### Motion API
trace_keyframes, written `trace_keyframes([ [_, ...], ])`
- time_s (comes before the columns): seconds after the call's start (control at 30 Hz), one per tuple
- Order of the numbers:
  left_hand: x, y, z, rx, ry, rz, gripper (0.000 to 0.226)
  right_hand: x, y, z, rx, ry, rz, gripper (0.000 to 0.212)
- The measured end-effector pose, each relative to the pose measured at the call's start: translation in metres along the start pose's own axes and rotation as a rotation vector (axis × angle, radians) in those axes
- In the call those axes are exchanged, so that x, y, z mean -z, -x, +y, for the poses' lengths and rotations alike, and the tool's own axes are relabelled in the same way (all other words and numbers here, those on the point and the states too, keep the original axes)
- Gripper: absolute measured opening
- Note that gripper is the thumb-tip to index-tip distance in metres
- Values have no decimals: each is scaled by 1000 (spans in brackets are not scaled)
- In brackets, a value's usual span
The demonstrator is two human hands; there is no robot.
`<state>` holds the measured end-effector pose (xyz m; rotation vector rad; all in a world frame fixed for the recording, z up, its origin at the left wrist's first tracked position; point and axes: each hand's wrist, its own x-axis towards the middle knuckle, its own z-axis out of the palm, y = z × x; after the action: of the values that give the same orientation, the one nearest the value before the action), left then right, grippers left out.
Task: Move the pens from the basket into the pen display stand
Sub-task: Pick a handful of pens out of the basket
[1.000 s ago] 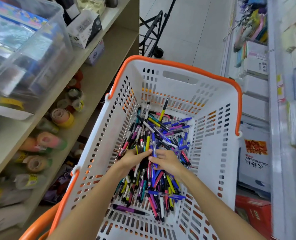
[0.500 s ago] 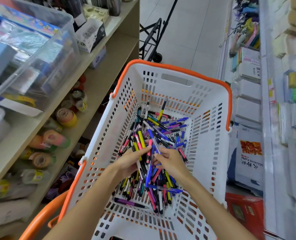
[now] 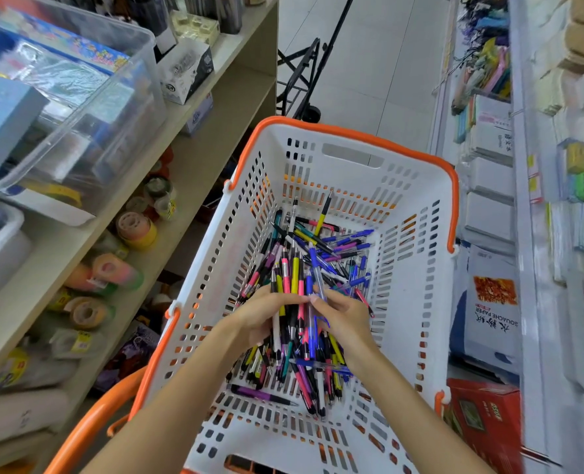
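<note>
2 hands work low in the white basket (image 3: 417, 302) at frame centre: the left hand (image 3: 259, 316) now clasps a bundle of pens (image 3: 292, 285) that has risen off the heap since 1 second ago, while the right hand (image 3: 343, 314) pinches a blue pen (image 3: 316, 268) against it. Most pens remain in the basket, and no display stand is visible, so I judge the transfer barely begun.

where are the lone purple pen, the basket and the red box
purple pen (image 3: 259, 394): head view, mid barrel
basket (image 3: 352, 133): head view, far orange rim
red box (image 3: 485, 415): head view, top face
</note>
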<state>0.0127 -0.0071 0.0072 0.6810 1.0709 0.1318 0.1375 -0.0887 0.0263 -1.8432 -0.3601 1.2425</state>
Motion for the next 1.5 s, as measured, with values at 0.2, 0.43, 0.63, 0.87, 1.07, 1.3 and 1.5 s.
trace_keyframes([
  [0.2,-6,-4,-1,-41,17,58,74,-7,4,-6,93,113,21,30],
  [0.43,-15,-1,0,-70,117,21,25,-2,5,-1,222,317,88,36],
  [0.63,-19,-4,-6,-139,102,75,32,-2,15,3,388,804,61,44],
  [0.87,-11,7,-1,-75,106,14,31,5,-1,-10,275,817,-89,41],
  [1.07,9,10,2,46,246,-51,95,34,-14,-35,69,411,-304,37],
  [1.3,-16,10,5,-133,154,177,30,13,-5,-17,207,460,-294,36],
  [1.5,-30,7,3,-264,119,346,21,-12,8,-13,222,276,-158,43],
])
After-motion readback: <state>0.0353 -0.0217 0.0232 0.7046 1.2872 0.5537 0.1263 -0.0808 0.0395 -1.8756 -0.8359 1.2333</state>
